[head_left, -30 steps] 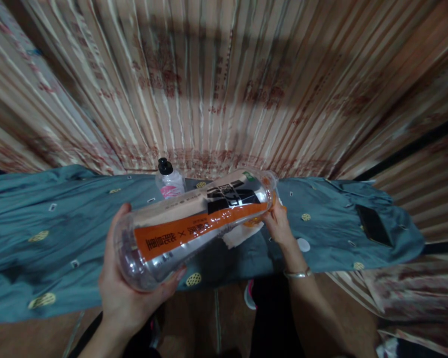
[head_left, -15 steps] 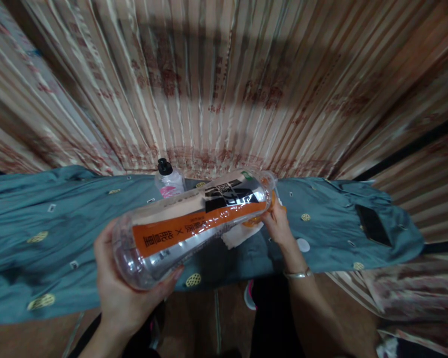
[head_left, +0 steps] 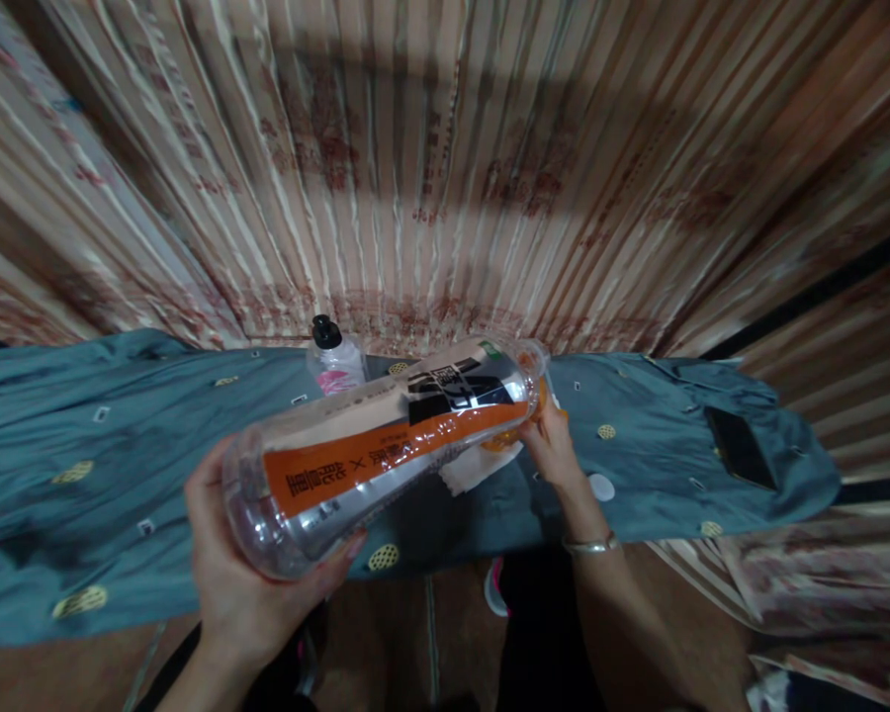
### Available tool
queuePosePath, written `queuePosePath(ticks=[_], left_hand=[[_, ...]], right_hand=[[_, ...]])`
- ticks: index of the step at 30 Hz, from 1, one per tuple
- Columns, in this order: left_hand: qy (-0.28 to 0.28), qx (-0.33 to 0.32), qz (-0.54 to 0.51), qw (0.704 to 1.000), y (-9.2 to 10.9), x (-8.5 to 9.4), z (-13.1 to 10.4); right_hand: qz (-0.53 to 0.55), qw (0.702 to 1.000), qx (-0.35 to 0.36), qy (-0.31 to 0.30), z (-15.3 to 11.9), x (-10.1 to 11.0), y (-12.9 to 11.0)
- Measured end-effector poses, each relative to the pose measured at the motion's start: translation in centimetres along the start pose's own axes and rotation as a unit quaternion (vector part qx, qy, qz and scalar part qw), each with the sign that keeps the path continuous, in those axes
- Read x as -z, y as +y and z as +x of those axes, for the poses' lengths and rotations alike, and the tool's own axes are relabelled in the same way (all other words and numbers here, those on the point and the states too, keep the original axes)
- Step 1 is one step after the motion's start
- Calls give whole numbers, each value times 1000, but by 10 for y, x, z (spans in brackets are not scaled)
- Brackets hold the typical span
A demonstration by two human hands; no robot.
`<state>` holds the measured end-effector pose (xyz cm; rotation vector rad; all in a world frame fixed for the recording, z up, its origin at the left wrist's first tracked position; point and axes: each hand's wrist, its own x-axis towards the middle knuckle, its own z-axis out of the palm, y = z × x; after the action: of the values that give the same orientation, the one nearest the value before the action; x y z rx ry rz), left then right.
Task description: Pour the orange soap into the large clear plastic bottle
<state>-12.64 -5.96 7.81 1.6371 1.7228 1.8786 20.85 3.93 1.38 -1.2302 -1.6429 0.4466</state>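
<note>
A large clear plastic drink bottle with an orange, white and black label lies tilted across the middle, its base at lower left and its mouth end at upper right. My left hand is wrapped around the base. At the mouth end, my right hand is closed on an orange object, mostly hidden behind the bottle, so its kind does not show. Below the bottle neck lies a piece of white tissue. Near my right wrist, a round white cap rests on the cloth.
A small clear bottle with a black cap stands behind the large bottle. A dark phone lies at the right end of the teal patterned cloth. Pleated curtains hang close behind. My legs are below the front edge.
</note>
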Motion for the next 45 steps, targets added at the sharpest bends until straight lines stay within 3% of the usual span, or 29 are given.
queuePosePath(ticks=[10, 45], left_hand=[[-11, -83, 23, 996, -14, 3, -3], [-6, -58, -26, 998, -10, 0, -3]], right_hand=[[-3, 1000, 5, 13, -2, -1, 5], [-7, 1000, 2, 7, 0, -1, 1]])
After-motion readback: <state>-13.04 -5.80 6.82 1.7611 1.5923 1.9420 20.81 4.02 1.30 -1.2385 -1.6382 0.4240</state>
